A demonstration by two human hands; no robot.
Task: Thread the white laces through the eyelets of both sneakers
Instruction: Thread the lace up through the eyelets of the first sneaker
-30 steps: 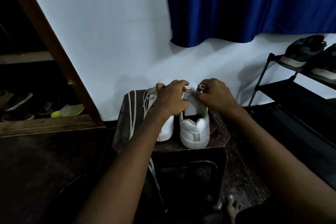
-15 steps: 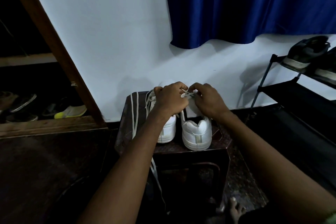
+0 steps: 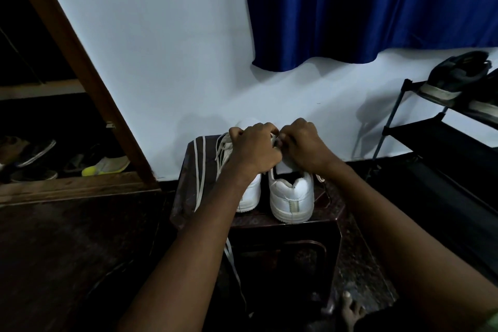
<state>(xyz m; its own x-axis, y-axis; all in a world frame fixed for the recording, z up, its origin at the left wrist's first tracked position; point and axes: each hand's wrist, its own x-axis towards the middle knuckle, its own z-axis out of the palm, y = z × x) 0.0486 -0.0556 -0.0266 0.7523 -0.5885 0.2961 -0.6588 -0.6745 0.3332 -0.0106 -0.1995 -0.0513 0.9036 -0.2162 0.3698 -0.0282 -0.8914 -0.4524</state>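
Two hands working at the lacing of the right-hand sneaker on a dark stool.

The left hand (image 3: 253,149) and right hand (image 3: 307,147) are meeting over the right sneaker (image 3: 292,201), fingers curled and pinching a bit of white lace (image 3: 274,140) between them. The left sneaker (image 3: 249,195) is standing just beside it, already laced near the toe. A loose lace (image 3: 200,170) is lying along the stool (image 3: 331,205) top, trailing over its front edge.

Pale white wall (image 3: 161,48), dimly lit. Deep blue curtain (image 3: 372,8) hanging at top right. Dark stone floor (image 3: 67,250). Slanted wooden frame (image 3: 80,62) at left, old shoes (image 3: 105,166) behind. Black shoe rack (image 3: 431,132) at right, carrying dark shoes (image 3: 458,73). Dark brown stool (image 3: 331,207) near wall.
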